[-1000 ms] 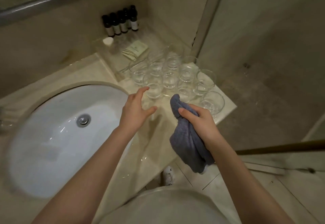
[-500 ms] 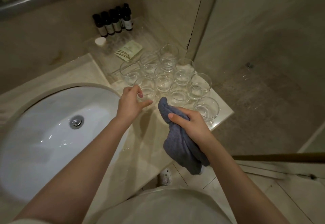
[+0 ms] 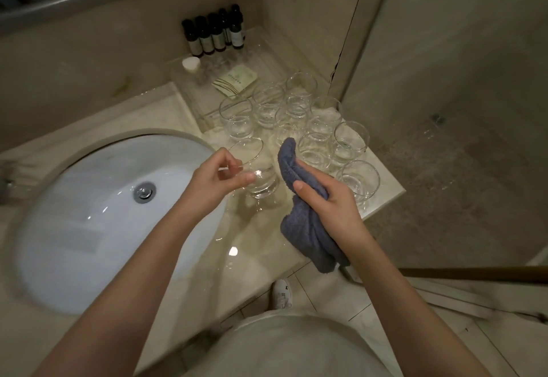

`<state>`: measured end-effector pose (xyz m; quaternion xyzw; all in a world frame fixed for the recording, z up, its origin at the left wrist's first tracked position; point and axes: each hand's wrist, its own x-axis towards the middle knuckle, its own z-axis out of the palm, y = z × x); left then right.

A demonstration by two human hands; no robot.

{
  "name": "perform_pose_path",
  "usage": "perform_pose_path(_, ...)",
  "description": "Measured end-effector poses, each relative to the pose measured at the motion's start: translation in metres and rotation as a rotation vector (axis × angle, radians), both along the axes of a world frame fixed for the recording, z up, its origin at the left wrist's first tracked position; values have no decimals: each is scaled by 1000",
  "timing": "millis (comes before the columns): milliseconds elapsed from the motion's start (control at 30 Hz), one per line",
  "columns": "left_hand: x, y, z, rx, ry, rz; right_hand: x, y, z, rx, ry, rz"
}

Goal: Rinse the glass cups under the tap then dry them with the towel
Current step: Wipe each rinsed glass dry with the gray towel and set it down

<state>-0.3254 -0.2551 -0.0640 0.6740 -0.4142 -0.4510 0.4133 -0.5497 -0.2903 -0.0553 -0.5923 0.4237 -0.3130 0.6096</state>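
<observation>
The counter (image 3: 255, 246) looks wet and glossy beside the sink (image 3: 98, 216), and that slick stone is, I judge, the widest hazard: a glass set down carelessly near its front edge could slide and drop to the floor. Next comes the cluster of glasses (image 3: 299, 119), packed rim to rim toward the counter's back right corner, with one glass (image 3: 360, 178) standing right at the right edge; a swing of the towel or an elbow there could topple several, or knock that outermost one off. The towel (image 3: 308, 222) is bunched in the right hand (image 3: 329, 204), whose fingers are curled round it, its loose lower end hanging past the counter's front edge and its upper fold rising just beside the nearest glasses, so a dangling end could snag a rim. The smallest risk, and the likeliest, sits in the left hand (image 3: 216, 181): it holds one glass (image 3: 255, 172) by a light pinch of thumb and fingertips at the rim, with the glass tilted just above the counter between the sink and the cluster. Wet glass held that thinly could slip, strike the stone and chip, or crack under pressure once the towel is pushed inside. Whether this glass has been rinsed I cannot tell; the tap is not visible.
</observation>
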Motion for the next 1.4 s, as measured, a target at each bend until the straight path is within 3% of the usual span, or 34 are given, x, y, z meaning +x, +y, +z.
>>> perform_pose_path(167, -5, 12, 23, -71, 250, -51, 5, 4, 8, -109, 1, 0)
perform_pose_path(300, -22, 8, 31, -94, 415, 105, 12, 6, 15, -219, 3, -10)
perform_pose_path(500, -55, 0, 39, -211, 285, 484, 26, 21, 13, -381, 54, 2)
perform_pose_path(1033, -55, 6, 52, -62, 501, 366, 28, 22, 26, -199, -134, -30)
perform_pose_path(1200, -60, 13, 53, 15, 365, 474, 32, 32, 18, -249, -49, -81)
perform_pose_path(1400, -72, 16, 63, -65, 272, 528, 42, 40, 21, -459, 42, -139)
